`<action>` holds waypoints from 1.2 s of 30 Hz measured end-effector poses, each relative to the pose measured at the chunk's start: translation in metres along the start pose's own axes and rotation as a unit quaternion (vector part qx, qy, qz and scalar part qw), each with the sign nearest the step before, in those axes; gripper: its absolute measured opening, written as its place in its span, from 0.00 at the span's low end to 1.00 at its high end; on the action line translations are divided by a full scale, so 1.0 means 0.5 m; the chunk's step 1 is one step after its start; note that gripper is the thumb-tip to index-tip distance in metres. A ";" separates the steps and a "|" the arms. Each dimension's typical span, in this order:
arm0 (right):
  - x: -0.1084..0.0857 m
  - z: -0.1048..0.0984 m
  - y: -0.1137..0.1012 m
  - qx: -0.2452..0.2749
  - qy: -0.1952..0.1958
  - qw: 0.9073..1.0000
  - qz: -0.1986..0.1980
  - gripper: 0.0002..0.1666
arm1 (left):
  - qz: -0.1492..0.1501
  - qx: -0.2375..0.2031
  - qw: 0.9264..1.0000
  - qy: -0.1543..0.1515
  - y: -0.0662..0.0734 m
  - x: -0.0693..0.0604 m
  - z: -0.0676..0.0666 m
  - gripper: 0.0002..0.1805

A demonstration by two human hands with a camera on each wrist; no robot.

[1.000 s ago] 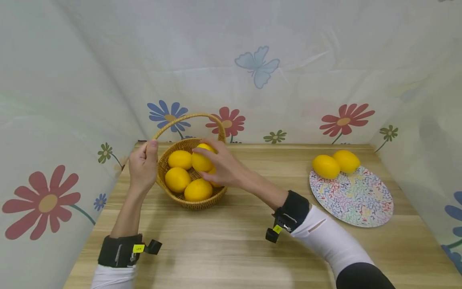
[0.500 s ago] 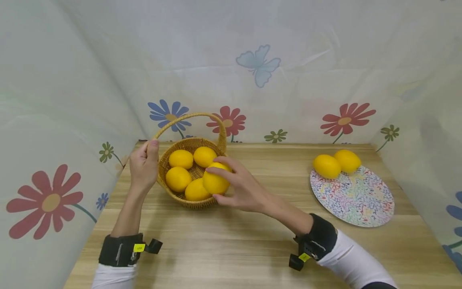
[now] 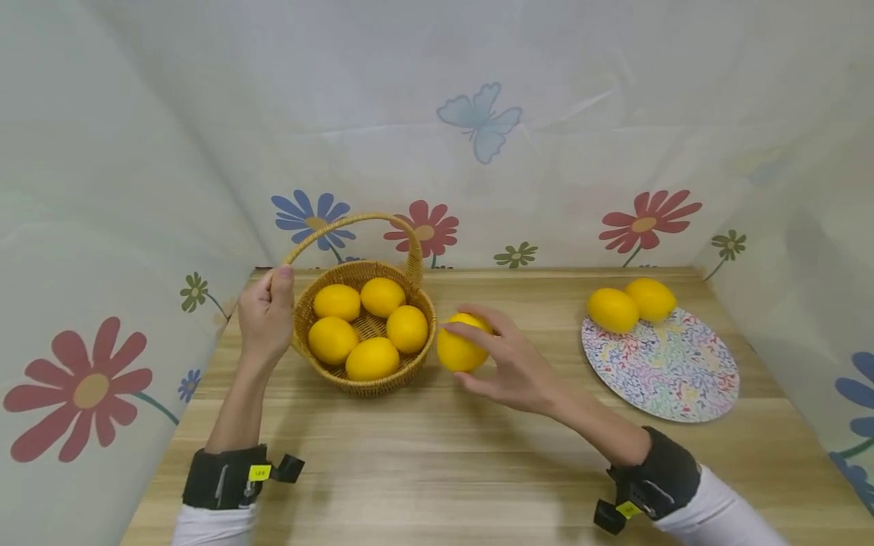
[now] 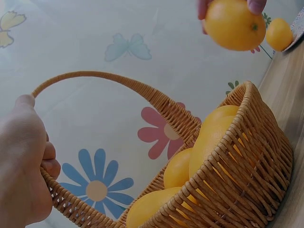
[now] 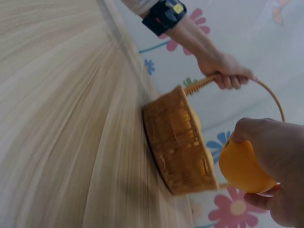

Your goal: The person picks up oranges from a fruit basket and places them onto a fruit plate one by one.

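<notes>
My left hand (image 3: 266, 318) grips the handle of a wicker basket (image 3: 372, 388) on its left side. Inside the basket lie several yellow lemons (image 3: 372, 359), bare weave showing between them. Just right of the rim, my right hand (image 3: 515, 368) pinches another lemon (image 3: 459, 349) between thumb and fingers, apart from the basket. In the left wrist view this held lemon (image 4: 235, 26) appears above the basket's far rim. The right wrist view shows the fingers around the lemon (image 5: 242, 166), with the palm side partly hidden.
On the right of the wooden table (image 3: 410, 470), a round plate with a colourful speckled pattern (image 3: 676, 371) carries two lemons (image 3: 613, 310) at its far left edge. A pale flower-printed curtain (image 3: 560, 174) surrounds the back and sides.
My right hand has lifted a lemon from the basket's right side and carried it rightward past the rim. The left hand keeps its grip on the handle, and the basket stays put.
</notes>
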State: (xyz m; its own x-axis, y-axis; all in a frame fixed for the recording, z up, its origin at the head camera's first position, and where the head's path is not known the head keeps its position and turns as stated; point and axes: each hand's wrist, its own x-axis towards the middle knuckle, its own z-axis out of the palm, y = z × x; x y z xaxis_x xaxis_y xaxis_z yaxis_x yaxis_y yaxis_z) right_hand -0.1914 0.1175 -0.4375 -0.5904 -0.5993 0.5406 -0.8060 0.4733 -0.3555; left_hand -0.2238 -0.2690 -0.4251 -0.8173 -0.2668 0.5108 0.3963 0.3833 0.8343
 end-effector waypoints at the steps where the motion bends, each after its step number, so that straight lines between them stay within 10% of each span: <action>1: -0.010 -0.006 0.009 -0.001 0.006 1.000 0.008 0.44 | -0.001 0.001 1.000 0.002 0.000 0.000 0.000 0.34; 17: -0.179 -0.128 0.130 -0.082 0.091 0.981 0.148 0.45 | -0.003 0.006 1.000 0.006 0.000 0.001 0.002 0.33; 36: -0.312 -0.286 0.266 -0.112 0.179 0.920 0.330 0.42 | 0.017 0.002 1.000 0.006 0.001 0.001 0.000 0.34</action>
State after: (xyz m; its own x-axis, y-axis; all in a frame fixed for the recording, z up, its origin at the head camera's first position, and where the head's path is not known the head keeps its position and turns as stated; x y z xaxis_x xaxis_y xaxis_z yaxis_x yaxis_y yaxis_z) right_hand -0.2003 0.3661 -0.4602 -0.8640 0.0991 0.4936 -0.2234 0.8031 -0.5524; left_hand -0.2240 -0.2691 -0.4243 -0.7981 -0.2642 0.5415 0.4220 0.3966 0.8153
